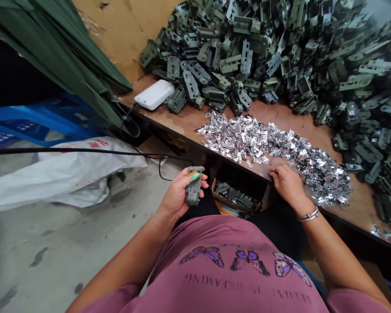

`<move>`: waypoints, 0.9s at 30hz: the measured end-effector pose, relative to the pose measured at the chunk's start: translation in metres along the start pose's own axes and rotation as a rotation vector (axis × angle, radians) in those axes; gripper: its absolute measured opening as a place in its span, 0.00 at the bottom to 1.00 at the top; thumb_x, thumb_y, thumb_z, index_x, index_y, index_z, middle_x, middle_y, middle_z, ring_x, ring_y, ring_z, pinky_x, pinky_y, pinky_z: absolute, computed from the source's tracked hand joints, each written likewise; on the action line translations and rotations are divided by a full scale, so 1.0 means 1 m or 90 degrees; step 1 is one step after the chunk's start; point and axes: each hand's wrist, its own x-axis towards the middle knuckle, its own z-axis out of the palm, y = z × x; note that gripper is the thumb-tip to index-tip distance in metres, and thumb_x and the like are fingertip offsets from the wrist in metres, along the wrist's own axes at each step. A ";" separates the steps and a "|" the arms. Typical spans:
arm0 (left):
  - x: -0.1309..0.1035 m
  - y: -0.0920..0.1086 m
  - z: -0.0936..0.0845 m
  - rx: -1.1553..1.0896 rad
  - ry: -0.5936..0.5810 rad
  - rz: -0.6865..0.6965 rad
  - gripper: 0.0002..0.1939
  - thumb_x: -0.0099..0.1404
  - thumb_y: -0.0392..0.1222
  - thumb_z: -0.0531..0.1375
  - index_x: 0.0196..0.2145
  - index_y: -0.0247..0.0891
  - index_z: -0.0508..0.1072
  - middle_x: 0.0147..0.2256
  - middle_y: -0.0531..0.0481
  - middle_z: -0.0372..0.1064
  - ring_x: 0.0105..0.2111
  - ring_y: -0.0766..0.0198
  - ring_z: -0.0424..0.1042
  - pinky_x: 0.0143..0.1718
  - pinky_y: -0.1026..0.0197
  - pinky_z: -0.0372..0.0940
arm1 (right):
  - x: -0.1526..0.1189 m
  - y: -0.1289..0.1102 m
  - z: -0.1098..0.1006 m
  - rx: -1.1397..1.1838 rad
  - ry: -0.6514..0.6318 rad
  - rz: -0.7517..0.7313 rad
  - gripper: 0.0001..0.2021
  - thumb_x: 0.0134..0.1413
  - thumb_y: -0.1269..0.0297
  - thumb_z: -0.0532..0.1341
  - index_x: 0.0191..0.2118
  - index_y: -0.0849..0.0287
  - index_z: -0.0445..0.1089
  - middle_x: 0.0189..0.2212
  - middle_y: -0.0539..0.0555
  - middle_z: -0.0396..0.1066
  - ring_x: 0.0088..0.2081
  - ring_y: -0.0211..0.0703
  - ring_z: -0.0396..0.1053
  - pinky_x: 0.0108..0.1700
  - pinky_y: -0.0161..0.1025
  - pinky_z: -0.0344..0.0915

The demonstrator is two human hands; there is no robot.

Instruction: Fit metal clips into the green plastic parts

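Note:
My left hand [176, 195] is wrapped round a grey-green housing [193, 194], held upright off the table's front edge with the thumb across its face. My right hand [288, 184] rests at the table edge, against the near side of a heap of small shiny metal clips [247, 137]. Its thumb and fingertips are pinched together; whatever may be between them is too small to make out. Beyond the clips rises a large pile of similar grey-green housings [244, 56].
A white power bank [154, 94] with a cable lies at the left of the brown table [176, 128]. Below the edge stands a box [215, 200] holding more housings. A black cable [84, 151] crosses at left, above a white sack [84, 174] on the floor.

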 end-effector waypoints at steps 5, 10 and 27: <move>-0.003 -0.009 -0.004 0.037 -0.024 -0.047 0.13 0.52 0.39 0.64 0.35 0.34 0.68 0.28 0.49 0.74 0.19 0.68 0.69 0.17 0.68 0.65 | -0.011 0.013 0.003 0.085 0.044 0.009 0.10 0.63 0.64 0.54 0.35 0.59 0.72 0.32 0.57 0.70 0.33 0.46 0.67 0.36 0.39 0.61; -0.007 -0.027 0.008 0.118 -0.117 -0.116 0.13 0.54 0.44 0.65 0.34 0.35 0.70 0.24 0.50 0.72 0.19 0.69 0.67 0.17 0.69 0.63 | -0.010 0.007 -0.004 0.068 0.045 0.011 0.10 0.60 0.65 0.56 0.31 0.59 0.73 0.28 0.56 0.69 0.32 0.45 0.67 0.35 0.38 0.61; -0.001 -0.016 -0.039 0.025 0.107 -0.019 0.12 0.51 0.38 0.63 0.35 0.36 0.67 0.30 0.49 0.73 0.24 0.63 0.71 0.16 0.66 0.66 | -0.003 0.012 -0.001 0.044 0.062 -0.076 0.12 0.62 0.64 0.53 0.37 0.58 0.75 0.30 0.55 0.69 0.28 0.41 0.65 0.29 0.36 0.58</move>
